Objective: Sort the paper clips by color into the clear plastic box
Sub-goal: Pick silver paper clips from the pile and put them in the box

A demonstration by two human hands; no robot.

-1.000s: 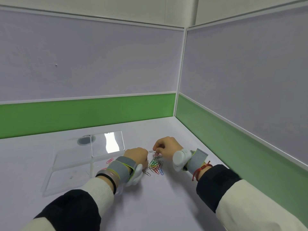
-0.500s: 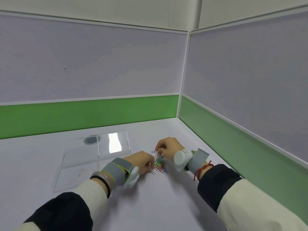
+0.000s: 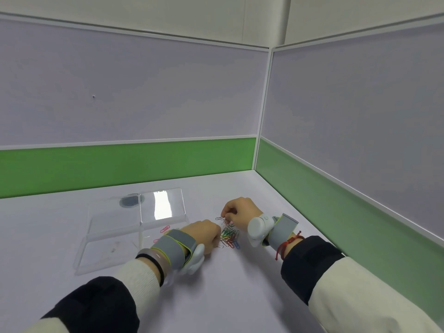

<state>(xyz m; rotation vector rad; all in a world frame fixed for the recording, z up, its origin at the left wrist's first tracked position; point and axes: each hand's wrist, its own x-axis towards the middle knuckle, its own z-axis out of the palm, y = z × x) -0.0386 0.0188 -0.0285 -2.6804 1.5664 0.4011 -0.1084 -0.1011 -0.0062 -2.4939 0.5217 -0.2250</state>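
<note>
A small pile of colored paper clips (image 3: 229, 237) lies on the white desk between my hands. My left hand (image 3: 204, 233) rests at the pile's left edge, fingers curled down onto the clips. My right hand (image 3: 237, 210) sits at the pile's far side, fingertips pinched on a silver paper clip (image 3: 219, 218). The clear plastic box (image 3: 115, 236) lies open to the left, its lid (image 3: 163, 205) folded back. One pink paper clip (image 3: 164, 229) lies in the box by its right wall.
Green and grey partition walls close the desk at the back and right, meeting in a corner (image 3: 255, 168). A round grey cable port (image 3: 128, 201) shows through the box lid. Grey straps and white devices sit on both wrists.
My left hand has slid toward me along the pile's left edge. My right hand stays at the far side with the silver clip. The view shifted slightly.
</note>
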